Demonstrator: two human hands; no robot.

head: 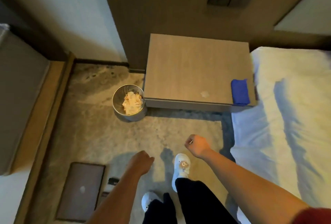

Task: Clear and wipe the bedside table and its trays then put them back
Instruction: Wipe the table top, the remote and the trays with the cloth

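The wooden bedside table [193,66] stands ahead of me against the wall, its top bare apart from a folded blue cloth [240,91] at its front right corner and a small pale smear near the front edge. A flat brown tray [80,189] lies on the carpet at lower left. My left hand [141,161] hangs low over the carpet with fingers curled, holding nothing. My right hand [196,144] is also a loose fist, well short of the table; something small and pale may show at its fingertips, too blurred to tell.
A round metal bin [128,101] with crumpled paper inside sits on the carpet at the table's left front corner. The white bed [286,116] fills the right side. A small dark object [113,181] lies beside the tray. My feet in white shoes stand below.
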